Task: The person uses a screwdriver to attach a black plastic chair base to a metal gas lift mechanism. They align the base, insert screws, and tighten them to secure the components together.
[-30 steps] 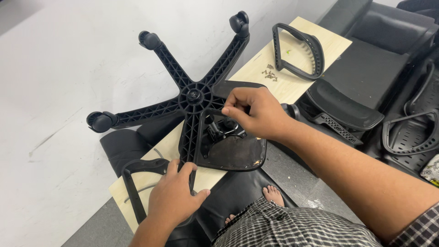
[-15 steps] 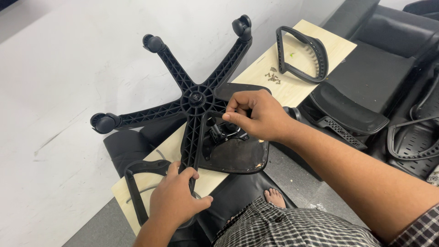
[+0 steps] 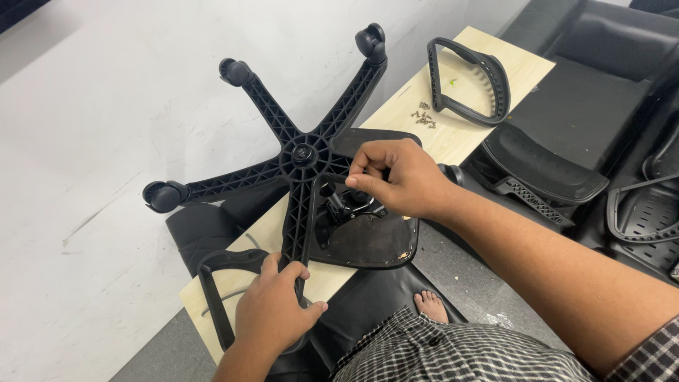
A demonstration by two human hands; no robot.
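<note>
The left hand [image 3: 272, 315] is closed around the near leg of the black five-star base [image 3: 300, 152], which lies on a pale board [image 3: 460, 134]. At two o'clock from it, the right hand [image 3: 399, 177] pinches its fingertips on the black mechanism [image 3: 339, 205] fixed to the seat plate [image 3: 368, 240], just beside the hub. An armrest [image 3: 470, 81] and loose screws [image 3: 424, 117] lie at twelve o'clock.
</note>
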